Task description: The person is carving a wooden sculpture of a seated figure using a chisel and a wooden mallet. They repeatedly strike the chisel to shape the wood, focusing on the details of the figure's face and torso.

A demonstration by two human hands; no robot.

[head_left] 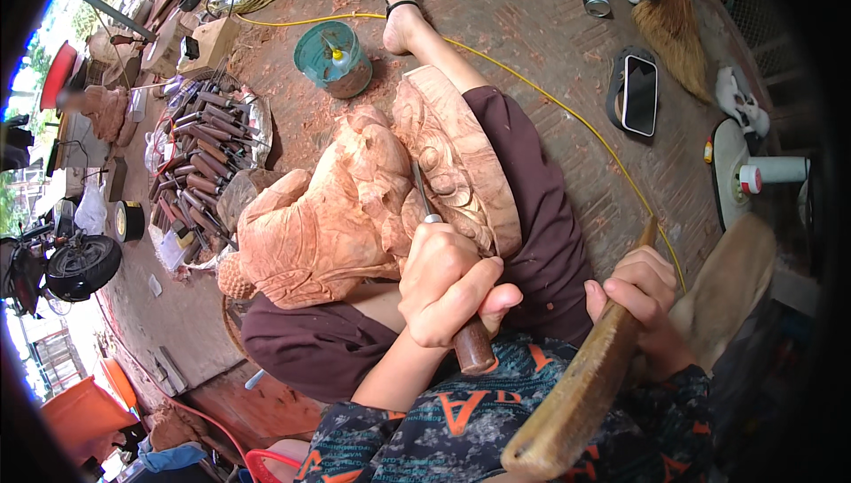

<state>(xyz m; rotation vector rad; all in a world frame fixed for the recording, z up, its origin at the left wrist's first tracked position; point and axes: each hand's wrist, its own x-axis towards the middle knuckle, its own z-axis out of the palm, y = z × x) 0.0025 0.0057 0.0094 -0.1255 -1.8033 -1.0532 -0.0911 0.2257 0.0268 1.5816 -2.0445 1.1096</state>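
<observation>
Head view. The left hand (448,284) is wrapped in a closed fist around a chisel (441,253), fingers curled tight on its dark wooden handle, thumb folded across. The chisel's long axis runs from the handle butt near the person's chest up and slightly left, with the metal blade pointing away from the body into the wooden carving (372,204). The blade tip touches the carved relief where the figure meets its round base.

The right hand (647,301) grips a wooden mallet (585,385), fingers closed round it near its upper end; the mallet slants from the lower edge of the picture up and right, held apart from the chisel.

The carving, a pale reddish figure, lies on its side across the person's lap on dark shorts (532,217), its round base toward the outstretched leg.

The floor (523,13) is brownish brick dusted with wood chips. A bundle of chisels (199,159) lies left of the carving, a teal plastic jar (334,59) beyond it. A yellow cord (567,120) crosses the floor; a phone (639,95) and a broom (674,27) lie toward the far right.
</observation>
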